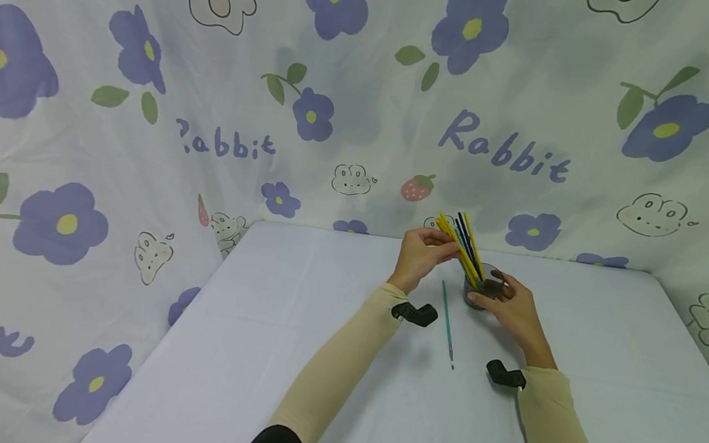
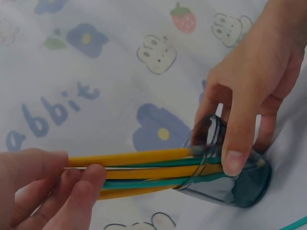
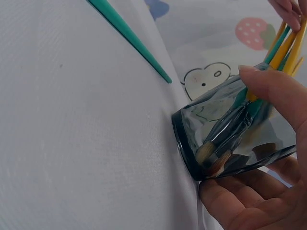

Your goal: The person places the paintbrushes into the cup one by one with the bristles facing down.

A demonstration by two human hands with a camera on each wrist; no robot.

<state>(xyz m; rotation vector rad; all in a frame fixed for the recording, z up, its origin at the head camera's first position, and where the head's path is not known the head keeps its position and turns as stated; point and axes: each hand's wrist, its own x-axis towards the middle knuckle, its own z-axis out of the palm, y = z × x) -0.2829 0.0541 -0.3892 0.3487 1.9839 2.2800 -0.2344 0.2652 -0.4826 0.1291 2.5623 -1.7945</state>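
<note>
My left hand pinches the upper ends of several paintbrushes with yellow, green and dark handles. They stand bristles down in a tinted see-through glass, leaning toward my left hand. Through the glass wall in the right wrist view, brown and tan bristles show near its base. Thumb on one side and fingers on the other, my right hand grips the glass. A single green paintbrush lies on the table between my forearms, its tip pointing toward me.
The table is covered in white. Behind it hangs a pale curtain printed with purple flowers, rabbits and strawberries, which also runs along the left side. A black strap mount sits on each wrist.
</note>
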